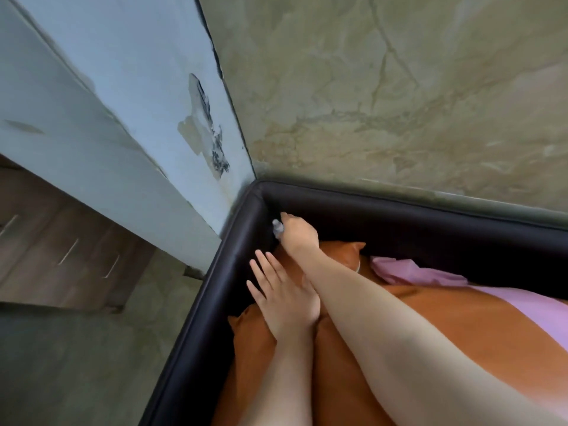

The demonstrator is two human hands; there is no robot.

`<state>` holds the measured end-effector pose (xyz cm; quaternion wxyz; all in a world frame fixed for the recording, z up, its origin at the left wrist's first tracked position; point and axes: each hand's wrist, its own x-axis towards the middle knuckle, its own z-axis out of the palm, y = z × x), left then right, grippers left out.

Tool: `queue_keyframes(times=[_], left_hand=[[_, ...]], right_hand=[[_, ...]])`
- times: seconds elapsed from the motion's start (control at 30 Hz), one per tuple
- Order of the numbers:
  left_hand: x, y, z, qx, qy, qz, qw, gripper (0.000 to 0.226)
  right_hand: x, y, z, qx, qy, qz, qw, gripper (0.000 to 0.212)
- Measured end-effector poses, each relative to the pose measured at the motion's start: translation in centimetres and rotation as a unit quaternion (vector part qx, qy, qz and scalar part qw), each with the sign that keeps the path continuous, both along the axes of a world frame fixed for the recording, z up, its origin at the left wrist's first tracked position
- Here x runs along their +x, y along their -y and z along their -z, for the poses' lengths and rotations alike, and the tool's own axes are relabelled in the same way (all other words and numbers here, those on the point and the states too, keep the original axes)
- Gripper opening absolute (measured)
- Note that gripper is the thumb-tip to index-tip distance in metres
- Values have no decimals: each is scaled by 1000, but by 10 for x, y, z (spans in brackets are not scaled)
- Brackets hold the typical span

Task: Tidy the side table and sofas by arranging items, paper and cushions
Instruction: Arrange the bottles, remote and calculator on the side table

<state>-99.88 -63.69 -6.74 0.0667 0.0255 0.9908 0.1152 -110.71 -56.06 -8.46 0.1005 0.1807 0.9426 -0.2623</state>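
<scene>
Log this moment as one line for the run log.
left hand: flat on orange cushion | right hand: gripping small pale item at sofa corner | item identity: unclear

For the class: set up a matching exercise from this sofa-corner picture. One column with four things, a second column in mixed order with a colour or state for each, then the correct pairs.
Things
1. left hand
2. right hand
3. cushion
4. sofa frame

Descriptions
A. orange
B. dark, padded, meets in the corner
C. fingers straight, lying flat on the cushion by the sofa edge
D. curled round a small pale object at the sofa corner

Pairs: 1-C, 2-D, 3-A, 4-B
</scene>
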Motion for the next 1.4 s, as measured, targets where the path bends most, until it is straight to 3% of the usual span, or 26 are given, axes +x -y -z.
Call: queue_keyframes(times=[0.2,0.37,0.47,0.57,0.63,0.83,0.93,1.13,1.3,1.4], left_hand=[[2,12,22,-31,47,12,998,55],[11,26,26,-54,61,31,996,56],[9,19,20,-26,13,26,999,53],[7,15,21,-9,-22,6,1000,82],[10,10,6,14,4,-10,1000,83],[16,16,-52,78,69,22,994,68],[20,16,-84,140,62,53,987,72],[64,-29,-166,236,146,131,952,76],[139,-91,-237,324,150,144,923,20],[192,-132,-273,360,159,129,910,24]], right_hand=[[-20,14,19,38,15,12,999,24],[-29,17,24,57,16,-1,998,29],[-27,15,18,68,13,-22,997,28],[-7,1,11,66,19,-21,997,22],[6,-13,-3,60,16,-15,998,23],[46,-63,-81,-96,-42,43,994,25],[81,-91,-123,-158,-69,29,985,19],[165,-142,-219,-312,-96,54,944,27],[262,-180,-304,-362,-146,96,916,25],[331,-207,-344,-373,-197,140,896,27]])
